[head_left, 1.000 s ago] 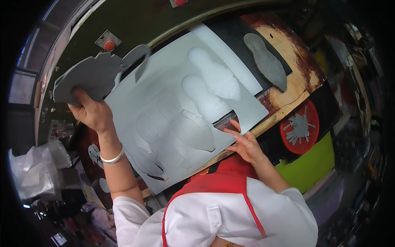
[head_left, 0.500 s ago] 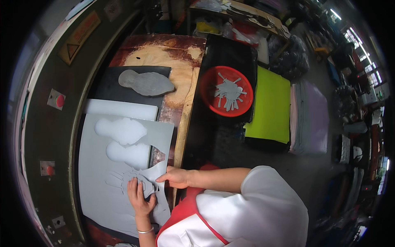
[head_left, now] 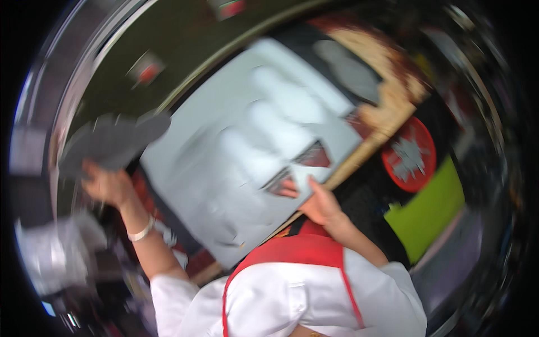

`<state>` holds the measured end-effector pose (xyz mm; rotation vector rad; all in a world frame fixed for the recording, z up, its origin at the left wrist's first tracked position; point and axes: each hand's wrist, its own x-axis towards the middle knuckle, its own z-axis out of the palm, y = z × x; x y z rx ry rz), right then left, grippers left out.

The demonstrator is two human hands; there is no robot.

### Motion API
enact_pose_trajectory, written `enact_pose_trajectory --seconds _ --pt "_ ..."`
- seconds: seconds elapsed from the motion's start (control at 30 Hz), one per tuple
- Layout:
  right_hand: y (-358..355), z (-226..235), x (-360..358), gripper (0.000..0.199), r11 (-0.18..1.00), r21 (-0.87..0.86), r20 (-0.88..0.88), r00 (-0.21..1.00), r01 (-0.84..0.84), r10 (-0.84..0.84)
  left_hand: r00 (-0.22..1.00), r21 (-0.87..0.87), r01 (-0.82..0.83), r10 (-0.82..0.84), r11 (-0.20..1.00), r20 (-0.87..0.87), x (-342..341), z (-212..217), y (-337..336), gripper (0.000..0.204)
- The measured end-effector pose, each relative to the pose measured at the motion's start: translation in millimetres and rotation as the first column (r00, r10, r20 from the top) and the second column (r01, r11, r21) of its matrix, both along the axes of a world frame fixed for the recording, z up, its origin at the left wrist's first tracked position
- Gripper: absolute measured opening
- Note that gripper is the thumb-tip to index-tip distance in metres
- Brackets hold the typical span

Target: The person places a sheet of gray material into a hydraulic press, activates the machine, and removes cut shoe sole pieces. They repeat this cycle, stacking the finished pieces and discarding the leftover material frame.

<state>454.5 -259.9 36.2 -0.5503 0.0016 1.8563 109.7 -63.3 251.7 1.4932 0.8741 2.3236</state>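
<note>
At the left, off the edge of the sheet, my left hand (head_left: 105, 184) grips a dark grey flat cut-out piece (head_left: 118, 140) with a wavy outline. Motion blurs it, and how many layers it has I cannot tell. My right hand (head_left: 323, 203) pinches the near right edge of a large light grey sheet (head_left: 191, 185), its thumb on top. Rounded cut-out openings run across this sheet, with dark red table showing through gaps beside my right fingers.
A grey shaped block (head_left: 348, 70) lies on a black mat at the far right. Beyond the wooden edge stands a red bowl (head_left: 429, 151) of grey scraps, with lime-green sheets (head_left: 429, 213) nearby. A dark green machine beam (head_left: 185, 39) with red buttons spans the far side.
The view has turned, swinging the table round. My left hand has left the sheet and moved out left with the grey piece. Another opening shows in the sheet; my right hand stays at its edge.
</note>
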Motion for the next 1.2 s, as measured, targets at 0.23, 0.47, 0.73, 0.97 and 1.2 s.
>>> enact_pose_trajectory --seconds 0.23,0.47,0.73,0.97,1.2 --pt "-4.5 8.5 -26.5 0.052 0.977 0.050 0.360 0.916 -0.209 0.178 0.481 0.025 -0.078 0.060 0.997 -0.875 21.7 -70.9 -61.3 0.051" --pt "-13.6 18.6 -47.7 0.052 0.933 -0.167 0.365 0.859 -0.319 0.359 0.221 -0.340 0.337 -0.425 0.878 -0.878 54.3 -179.9 -130.1 0.045" --pt "-13.3 30.8 -66.8 0.039 0.960 0.028 -0.119 0.952 -0.280 0.281 0.612 -0.468 0.185 -0.474 0.864 -0.633 56.9 -181.1 -127.7 0.034" --pt "-42.5 60.1 -30.0 0.029 0.780 -0.277 0.690 0.449 -0.562 0.568 0.984 -0.251 -0.179 0.180 0.951 -0.018 -29.4 -70.6 -58.6 0.030" --pt "5.6 33.7 -102.7 0.011 0.748 0.248 0.952 0.298 -0.616 -0.070 0.795 0.142 -0.309 0.337 0.940 -0.504 -91.0 -33.6 -92.4 0.028"
